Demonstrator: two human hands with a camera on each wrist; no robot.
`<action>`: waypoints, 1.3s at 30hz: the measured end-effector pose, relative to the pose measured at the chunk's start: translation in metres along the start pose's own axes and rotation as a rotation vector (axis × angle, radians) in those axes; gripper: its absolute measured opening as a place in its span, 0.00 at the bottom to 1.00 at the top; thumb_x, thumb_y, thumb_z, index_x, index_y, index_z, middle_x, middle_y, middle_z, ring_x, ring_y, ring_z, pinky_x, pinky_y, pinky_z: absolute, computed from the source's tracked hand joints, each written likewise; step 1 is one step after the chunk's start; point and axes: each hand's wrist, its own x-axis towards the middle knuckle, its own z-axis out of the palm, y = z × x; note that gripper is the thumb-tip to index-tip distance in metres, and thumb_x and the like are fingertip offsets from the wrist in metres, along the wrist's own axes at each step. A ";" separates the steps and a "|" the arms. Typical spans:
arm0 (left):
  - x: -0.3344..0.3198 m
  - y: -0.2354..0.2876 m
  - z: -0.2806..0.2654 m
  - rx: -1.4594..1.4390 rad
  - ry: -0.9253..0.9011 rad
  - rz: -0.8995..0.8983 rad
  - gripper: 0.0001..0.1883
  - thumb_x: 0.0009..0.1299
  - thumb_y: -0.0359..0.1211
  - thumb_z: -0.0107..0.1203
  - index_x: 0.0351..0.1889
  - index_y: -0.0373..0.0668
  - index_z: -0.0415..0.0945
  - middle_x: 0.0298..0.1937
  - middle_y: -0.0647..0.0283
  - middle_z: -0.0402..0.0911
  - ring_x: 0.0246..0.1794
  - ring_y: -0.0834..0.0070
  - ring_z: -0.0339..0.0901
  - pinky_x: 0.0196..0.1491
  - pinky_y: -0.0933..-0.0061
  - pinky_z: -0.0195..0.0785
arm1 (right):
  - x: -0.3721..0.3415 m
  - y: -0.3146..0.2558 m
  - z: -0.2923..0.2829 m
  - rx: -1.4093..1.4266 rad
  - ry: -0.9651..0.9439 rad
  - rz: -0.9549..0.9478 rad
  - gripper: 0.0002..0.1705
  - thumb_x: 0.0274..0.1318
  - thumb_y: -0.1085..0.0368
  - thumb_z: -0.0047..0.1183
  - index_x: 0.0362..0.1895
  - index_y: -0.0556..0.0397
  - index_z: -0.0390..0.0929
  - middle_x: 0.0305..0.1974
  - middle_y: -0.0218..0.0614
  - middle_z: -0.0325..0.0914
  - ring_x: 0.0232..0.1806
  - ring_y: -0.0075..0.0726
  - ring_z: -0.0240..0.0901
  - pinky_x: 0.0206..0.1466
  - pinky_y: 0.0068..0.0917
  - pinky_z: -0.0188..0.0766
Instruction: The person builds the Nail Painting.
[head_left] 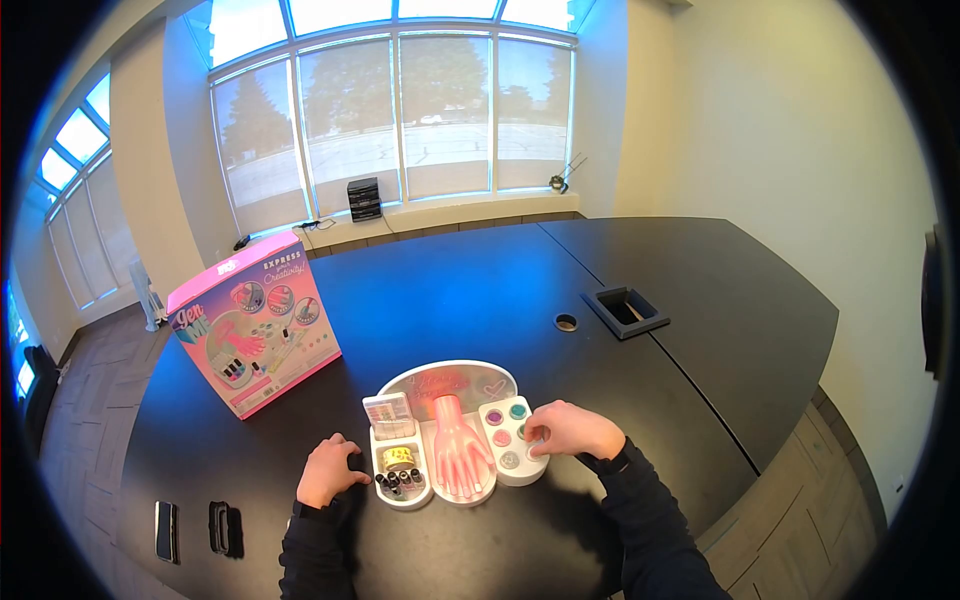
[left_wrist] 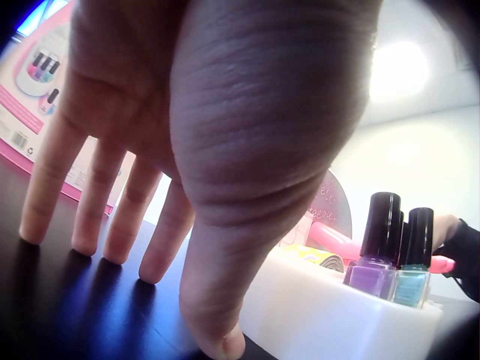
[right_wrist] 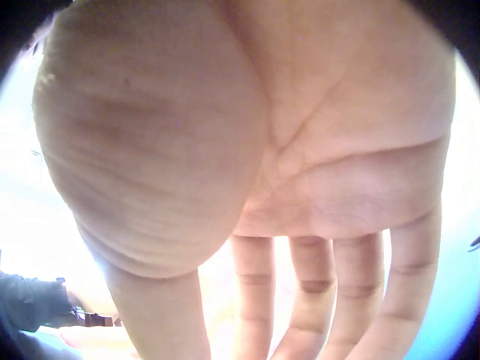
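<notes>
A white organizer [head_left: 430, 374] stands on the table with a pink model hand [head_left: 460, 450] in its middle. Its left section holds a yellow roll [head_left: 398, 458] and several small bottles with black caps; a purple bottle [left_wrist: 371, 279] and a teal bottle [left_wrist: 412, 285] show in the left wrist view. My left hand [head_left: 328, 472] rests its spread fingertips on the table beside that section. Over the right section, among round pots such as a purple one [head_left: 494, 417], is my right hand [head_left: 575, 430], fingers pointing down; its fingertips are hidden, so any grip cannot be told.
A pink box [head_left: 255, 325] stands at the back left of the dark table [head_left: 440, 290]. A phone [head_left: 166, 532] and a black case [head_left: 225, 529] lie at the front left. Toward the back right are a square recess [head_left: 627, 311] and a round hole [head_left: 566, 323].
</notes>
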 end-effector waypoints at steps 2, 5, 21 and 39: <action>0.001 -0.001 0.001 0.002 0.001 0.001 0.32 0.50 0.45 0.85 0.53 0.46 0.90 0.50 0.58 0.84 0.54 0.54 0.84 0.59 0.54 0.81 | 0.000 0.000 -0.002 0.002 -0.004 0.007 0.14 0.53 0.61 0.75 0.40 0.54 0.88 0.36 0.41 0.86 0.40 0.43 0.86 0.45 0.39 0.81; 0.001 -0.003 0.002 0.001 0.002 0.006 0.32 0.49 0.45 0.85 0.52 0.46 0.90 0.50 0.58 0.84 0.54 0.54 0.84 0.59 0.54 0.81 | -0.001 -0.004 -0.006 -0.016 -0.048 0.057 0.12 0.55 0.62 0.74 0.41 0.54 0.89 0.35 0.40 0.87 0.39 0.43 0.86 0.45 0.39 0.81; 0.000 -0.001 0.001 -0.013 -0.001 0.012 0.31 0.50 0.45 0.85 0.52 0.46 0.90 0.51 0.58 0.84 0.55 0.54 0.83 0.59 0.54 0.80 | -0.004 -0.013 -0.013 0.017 -0.071 0.087 0.12 0.56 0.62 0.72 0.41 0.55 0.89 0.35 0.41 0.89 0.39 0.44 0.87 0.44 0.39 0.81; -0.004 -0.009 -0.019 -0.137 -0.066 0.000 0.25 0.59 0.42 0.80 0.53 0.44 0.89 0.54 0.55 0.85 0.57 0.50 0.84 0.62 0.54 0.79 | -0.015 -0.034 -0.024 0.084 0.153 -0.084 0.10 0.61 0.63 0.69 0.41 0.55 0.89 0.36 0.41 0.87 0.38 0.44 0.87 0.44 0.38 0.81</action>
